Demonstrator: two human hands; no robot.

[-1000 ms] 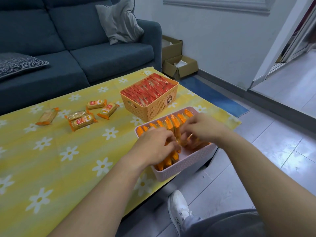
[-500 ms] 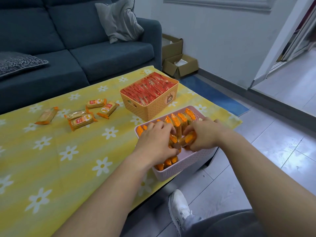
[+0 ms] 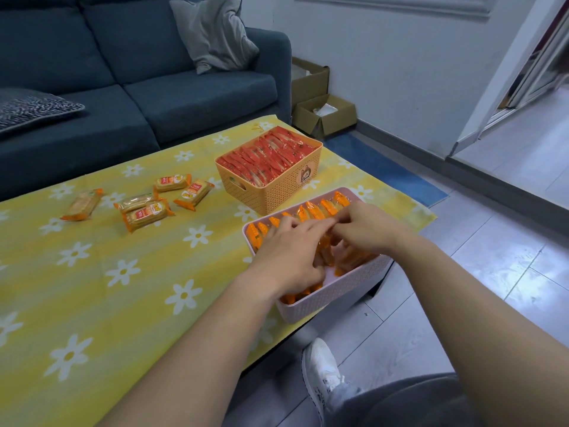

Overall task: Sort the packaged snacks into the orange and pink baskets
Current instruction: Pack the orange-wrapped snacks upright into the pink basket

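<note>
The left hand (image 3: 289, 257) and right hand (image 3: 366, 229) reach into the pink basket (image 3: 338, 289), fingers bent among orange packets (image 3: 314, 209). Whether they grip any, I can't tell.

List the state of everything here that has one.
orange basket, upright, packed full of red packets.
pink basket, upright, partly filled with orange packets.
loose packets, five lying flat on the tablecloth, unsorted.
left grip, hand in the pink basket, hold unclear.
right grip, hand in the pink basket, hold unclear.
cardboard box, open.
</note>
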